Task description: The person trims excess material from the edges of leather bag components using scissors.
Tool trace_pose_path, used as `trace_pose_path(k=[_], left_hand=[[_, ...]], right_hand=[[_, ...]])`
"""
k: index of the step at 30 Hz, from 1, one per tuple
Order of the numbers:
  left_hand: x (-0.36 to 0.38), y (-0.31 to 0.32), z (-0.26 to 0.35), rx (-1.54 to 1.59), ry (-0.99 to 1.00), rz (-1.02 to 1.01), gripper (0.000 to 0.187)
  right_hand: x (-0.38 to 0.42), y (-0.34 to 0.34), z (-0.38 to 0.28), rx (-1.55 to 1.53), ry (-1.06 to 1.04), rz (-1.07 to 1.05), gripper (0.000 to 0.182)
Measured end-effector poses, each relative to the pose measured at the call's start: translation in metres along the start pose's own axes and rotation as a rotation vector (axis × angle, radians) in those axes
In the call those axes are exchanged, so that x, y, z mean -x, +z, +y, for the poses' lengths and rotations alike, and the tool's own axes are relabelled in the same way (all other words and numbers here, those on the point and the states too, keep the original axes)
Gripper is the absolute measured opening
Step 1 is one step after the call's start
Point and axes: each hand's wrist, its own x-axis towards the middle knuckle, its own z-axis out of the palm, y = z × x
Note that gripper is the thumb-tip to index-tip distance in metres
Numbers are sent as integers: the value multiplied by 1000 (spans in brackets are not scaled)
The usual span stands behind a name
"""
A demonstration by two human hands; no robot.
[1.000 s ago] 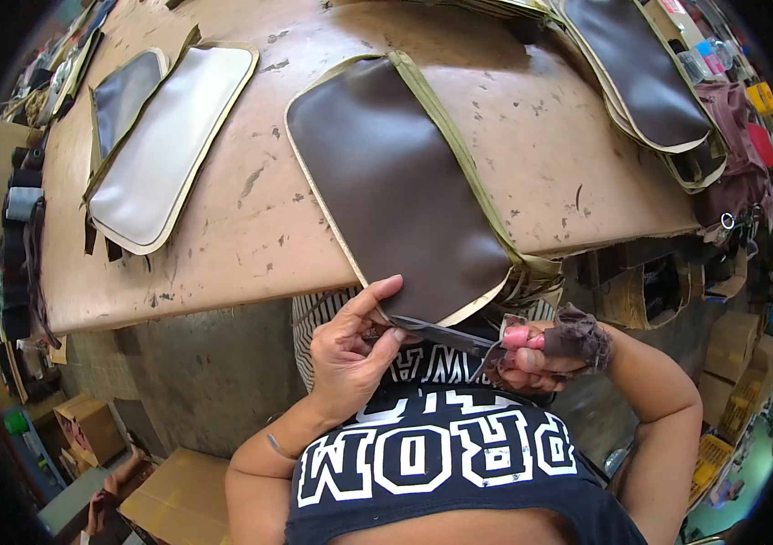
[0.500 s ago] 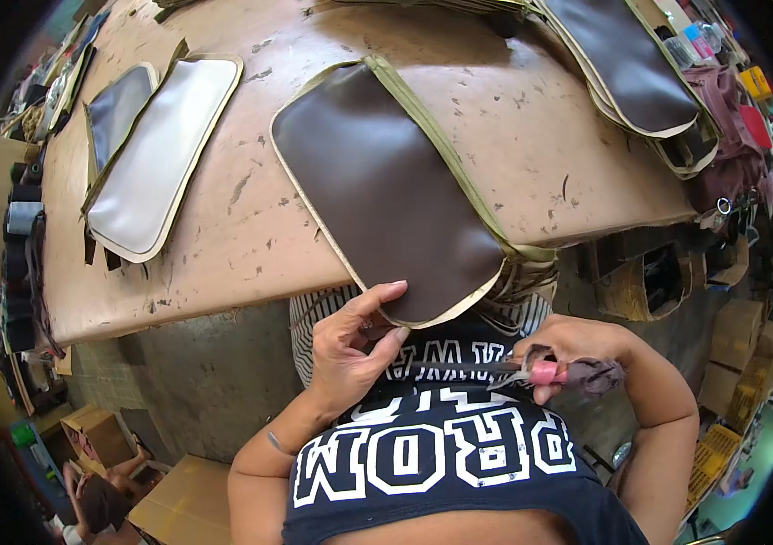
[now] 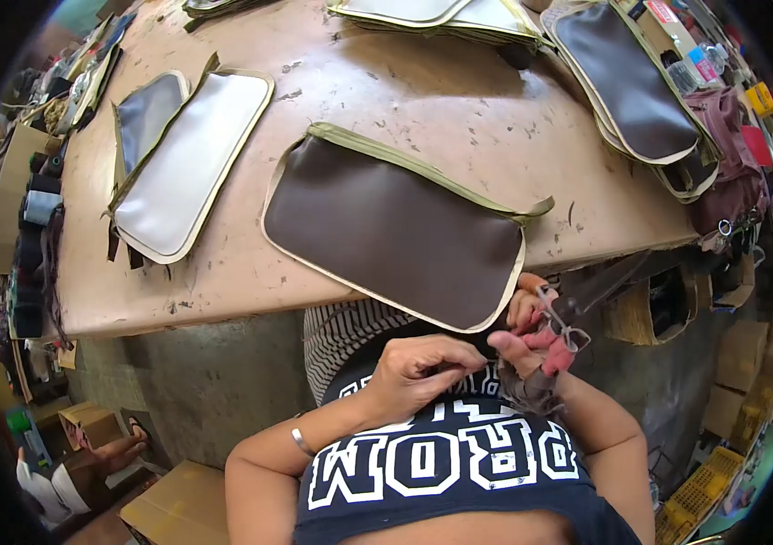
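Note:
A dark brown pouch panel (image 3: 395, 232) with a cream border and an olive zipper strip (image 3: 404, 165) lies slantwise on the table, its lower right corner overhanging the front edge. Just below that corner, my left hand (image 3: 418, 374) is closed in a pinch; whatever sits between its fingertips is too small to make out. My right hand (image 3: 523, 313) grips a pair of scissors (image 3: 554, 341) with pink-wrapped handles and grey cloth around them, beside the panel's right end. Their blades cannot be made out clearly.
A white panel (image 3: 188, 168) and a grey one (image 3: 145, 118) lie at the left of the table (image 3: 168, 300). Stacked brown panels (image 3: 627, 82) lie at the right, more panels (image 3: 441, 14) at the back. Thread spools (image 3: 39, 207) line the left side. Another person sits at lower left.
The brown panel has turned and lies flatter across the table. My left hand has let go of its edge and moved right; the right hand has raised the scissors toward the panel's corner.

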Motion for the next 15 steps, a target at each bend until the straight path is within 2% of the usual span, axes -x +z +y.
trace_pose_path(k=[1, 3, 4, 6, 7, 9, 11, 12, 13, 14, 15], left_hand=[[0, -2, 3, -137, 69, -18, 15], [-2, -8, 16, -412, 209, -56, 16], [-3, -18, 23, -598, 347, -39, 21], [-9, -51, 31, -1030, 583, 219, 25], [-14, -65, 41, -1214, 491, 396, 28], [-19, -88, 53, -1418, 131, 682, 36], [-15, -104, 50, -1380, 36, 666, 38], [-15, -105, 51, -1273, 36, 652, 38], [-11, -102, 52, -1165, 34, 634, 39], [-7, -98, 52, -1057, 30, 615, 40], [-2, -93, 50, -810, 35, 634, 39]], right_hand=[[1, 4, 1, -64, 84, 18, 35], [0, 8, -1, -95, 116, 69, 31], [0, 10, -2, -112, 134, 95, 29], [1, 10, -5, -125, 100, 56, 29], [2, 8, -6, -129, 83, 34, 29], [0, 4, -12, -125, 73, -11, 26], [-5, 3, -23, -125, 28, -8, 25], [-7, 0, -33, -106, 113, 14, 25], [-11, 1, -38, -100, 91, 140, 24], [-21, -6, -45, -31, -42, 158, 22], [-35, -17, -48, 39, -174, 177, 21]])
